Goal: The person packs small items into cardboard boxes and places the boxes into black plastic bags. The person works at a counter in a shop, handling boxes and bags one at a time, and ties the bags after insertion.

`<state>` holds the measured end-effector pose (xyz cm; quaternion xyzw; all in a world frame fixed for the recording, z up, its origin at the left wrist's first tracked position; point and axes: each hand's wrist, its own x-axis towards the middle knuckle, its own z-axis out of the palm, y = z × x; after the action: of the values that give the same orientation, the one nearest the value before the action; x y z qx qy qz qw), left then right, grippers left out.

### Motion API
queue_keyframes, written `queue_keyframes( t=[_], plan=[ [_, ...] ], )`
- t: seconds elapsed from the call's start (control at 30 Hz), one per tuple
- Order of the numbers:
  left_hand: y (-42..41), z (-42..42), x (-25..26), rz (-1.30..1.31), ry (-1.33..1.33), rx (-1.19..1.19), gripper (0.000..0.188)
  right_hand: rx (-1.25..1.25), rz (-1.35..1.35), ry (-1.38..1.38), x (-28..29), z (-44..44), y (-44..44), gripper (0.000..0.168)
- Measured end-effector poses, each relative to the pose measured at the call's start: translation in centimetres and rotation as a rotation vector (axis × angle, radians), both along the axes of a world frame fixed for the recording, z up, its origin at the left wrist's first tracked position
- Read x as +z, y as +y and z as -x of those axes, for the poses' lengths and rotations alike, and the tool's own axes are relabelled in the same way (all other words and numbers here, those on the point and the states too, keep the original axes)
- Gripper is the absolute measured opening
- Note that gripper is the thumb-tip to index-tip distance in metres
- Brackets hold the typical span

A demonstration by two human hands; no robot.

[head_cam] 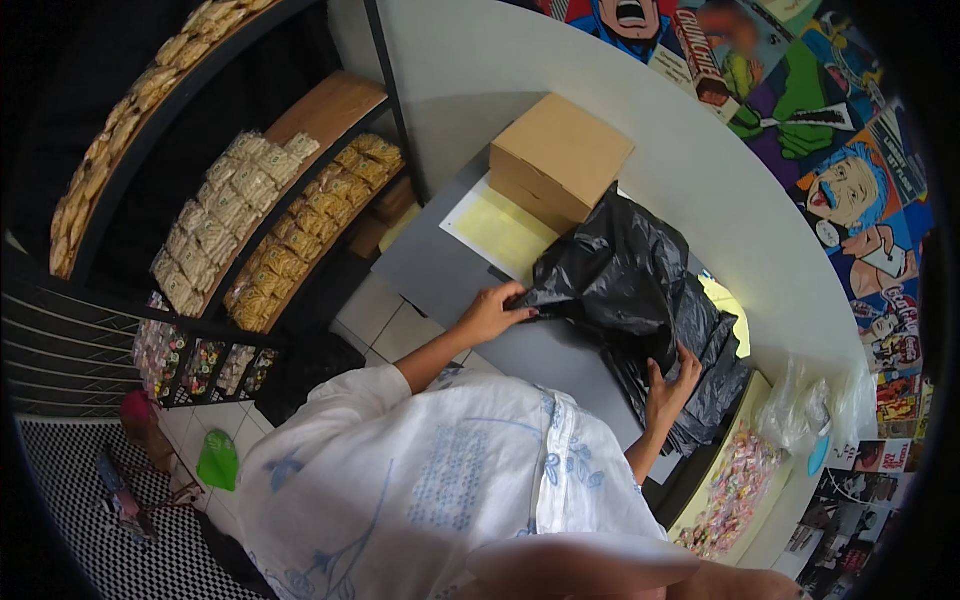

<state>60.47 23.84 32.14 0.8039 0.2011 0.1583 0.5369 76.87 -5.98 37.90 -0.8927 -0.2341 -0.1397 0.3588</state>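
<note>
A crumpled black plastic bag (619,259) spreads over the grey tabletop (525,367) in front of me, its mouth facing my body. Thumb and fingers of my left hand (493,313) pinch the bag's left edge. On the other side, my right hand (671,386) grips the edge near the opening, thumb and fingers spread around the plastic. More black plastic bags (709,352) lie in a pile beyond and beside the right hand. What is inside the bag, if anything, is hidden.
A closed cardboard box (562,154) stands against the wall on a white-and-yellow sheet (499,229). Shelves at left hold packaged snacks (232,202). At right are a tray of wrapped candies (731,495) and clear plastic bags (795,412). A green object (217,459) lies on the floor.
</note>
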Motion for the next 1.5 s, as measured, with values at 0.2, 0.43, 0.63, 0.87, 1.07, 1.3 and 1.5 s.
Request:
queue_keyframes(
  t=[0.2,0.43,0.63,0.87,1.07,1.3,1.5],
  plan=[
    [1.7,2.0,1.1,0.040,-0.126,-0.153,0.038,0.249,-0.148,0.001,3.3,0.8,10.1,0.041],
    [10.6,-1.1,-0.3,-0.103,-0.249,0.028,0.041,0.348,-0.356,0.314,-1.0,-3.9,21.8,0.043],
    [17.6,-8.1,2.1,-0.220,-0.175,0.303,0.064,0.210,-0.213,0.366,-3.0,-7.0,27.5,0.066],
    [20.5,-12.8,3.3,0.372,0.002,0.024,0.079,0.085,-0.127,0.462,-3.9,-7.6,27.4,0.068],
    [20.2,-11.6,3.5,0.524,0.019,0.121,0.082,0.059,-0.202,0.505,-2.9,-5.4,27.8,0.055],
    [16.9,-6.2,5.3,0.751,-0.311,0.112,0.057,0.096,-0.457,0.494,1.5,1.8,24.4,0.051],
    [8.7,-5.8,7.4,0.930,-0.388,-0.074,0.051,0.143,-1.333,0.727,3.1,4.5,19.1,0.102]
  ],
)
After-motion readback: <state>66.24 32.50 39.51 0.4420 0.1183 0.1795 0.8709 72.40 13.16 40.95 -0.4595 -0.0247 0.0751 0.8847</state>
